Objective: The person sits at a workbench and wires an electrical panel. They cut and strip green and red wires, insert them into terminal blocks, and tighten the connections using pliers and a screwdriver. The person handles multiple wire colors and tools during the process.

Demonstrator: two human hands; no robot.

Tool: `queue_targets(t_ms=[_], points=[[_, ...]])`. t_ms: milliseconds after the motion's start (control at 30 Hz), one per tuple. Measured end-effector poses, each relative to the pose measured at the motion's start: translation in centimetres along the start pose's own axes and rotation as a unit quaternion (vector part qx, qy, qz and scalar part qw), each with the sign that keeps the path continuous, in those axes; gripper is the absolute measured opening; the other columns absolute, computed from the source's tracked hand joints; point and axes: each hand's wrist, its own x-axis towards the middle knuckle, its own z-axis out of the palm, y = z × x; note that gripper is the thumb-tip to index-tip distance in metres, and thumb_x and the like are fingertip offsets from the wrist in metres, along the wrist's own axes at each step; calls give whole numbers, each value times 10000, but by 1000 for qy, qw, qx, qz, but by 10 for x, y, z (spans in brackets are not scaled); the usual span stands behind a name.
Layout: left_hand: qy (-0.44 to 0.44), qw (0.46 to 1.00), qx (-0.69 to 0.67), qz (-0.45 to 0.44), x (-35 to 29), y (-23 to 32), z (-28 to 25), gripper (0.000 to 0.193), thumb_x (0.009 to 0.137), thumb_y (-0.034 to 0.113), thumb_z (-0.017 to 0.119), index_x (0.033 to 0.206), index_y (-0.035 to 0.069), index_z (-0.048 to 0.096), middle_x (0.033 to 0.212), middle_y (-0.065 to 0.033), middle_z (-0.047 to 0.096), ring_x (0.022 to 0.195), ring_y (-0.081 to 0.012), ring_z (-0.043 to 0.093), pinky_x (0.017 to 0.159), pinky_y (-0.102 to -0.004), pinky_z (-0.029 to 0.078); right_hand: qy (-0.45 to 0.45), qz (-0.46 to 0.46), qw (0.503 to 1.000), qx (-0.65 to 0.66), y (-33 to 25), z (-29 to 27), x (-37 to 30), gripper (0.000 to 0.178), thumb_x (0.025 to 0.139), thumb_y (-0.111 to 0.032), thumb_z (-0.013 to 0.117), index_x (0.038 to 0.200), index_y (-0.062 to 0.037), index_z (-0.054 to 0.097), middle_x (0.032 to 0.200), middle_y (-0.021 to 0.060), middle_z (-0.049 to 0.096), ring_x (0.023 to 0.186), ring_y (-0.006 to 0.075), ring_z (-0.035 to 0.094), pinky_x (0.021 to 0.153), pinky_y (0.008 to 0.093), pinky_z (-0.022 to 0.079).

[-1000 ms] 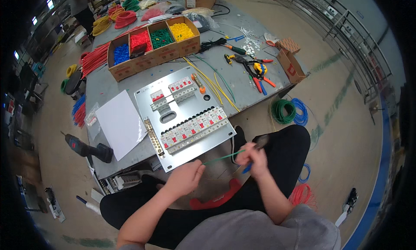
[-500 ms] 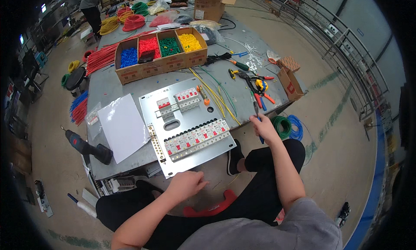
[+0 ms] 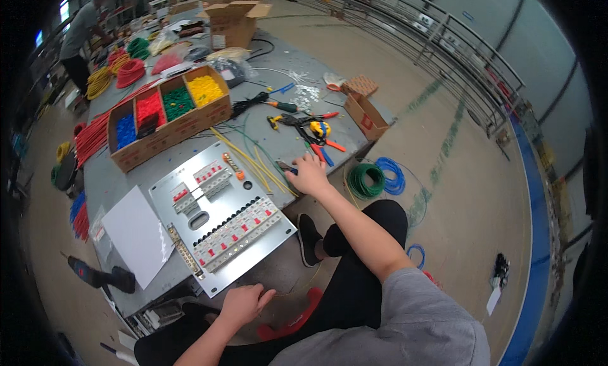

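Note:
My right hand (image 3: 310, 176) is at the table's near edge, its fingers around small pliers (image 3: 287, 167) with blue handles. The handle end is partly hidden under the palm. My left hand (image 3: 244, 304) hangs above my lap, below the plate's near edge, empty, with thumb and fingers slightly apart. On the table before me lies a metal mounting plate (image 3: 253, 263). A long row of circuit breakers (image 3: 235, 236) with red switches runs along its near part. Smaller breakers (image 3: 212, 176) sit farther back, and a brass terminal strip (image 3: 183, 249) lines the left side.
A divided cardboard box (image 3: 171, 134) holds blue, red, green and yellow caps. Hand tools (image 3: 310, 128) and a tape measure (image 3: 321, 129) lie to the right. White paper (image 3: 136, 233) and a cordless drill (image 3: 101, 274) are left. Wire coils (image 3: 366, 180) lie on the floor. A person (image 3: 79, 39) stands far left.
My right hand has gone forward from beside the table to its edge, the pliers turning from upright to lying. My view has swung right. The left hand stays low, its fingers a little looser.

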Motion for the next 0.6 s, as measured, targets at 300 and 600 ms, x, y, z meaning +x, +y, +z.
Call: queue_targets(t_ms=[300,600], points=[[-42,998,-10,-43,-4,-1,44,418,1060,371,558,824,43,666,794,-240,690,781,-480,677,697,-593,531,107,144,906,382,127,-174,-50,335,1014,-285,685,1138,24,724,995,133,758,893,200,695,803,366,554],[45,984,-21,172,17,64,128,348,835,391,772,721,87,645,798,-119,650,909,-347,610,827,-513,383,80,135,788,596,209,1,-163,258,1040,-218,590,1075,0,724,1011,55,735,968,143,669,898,313,524]])
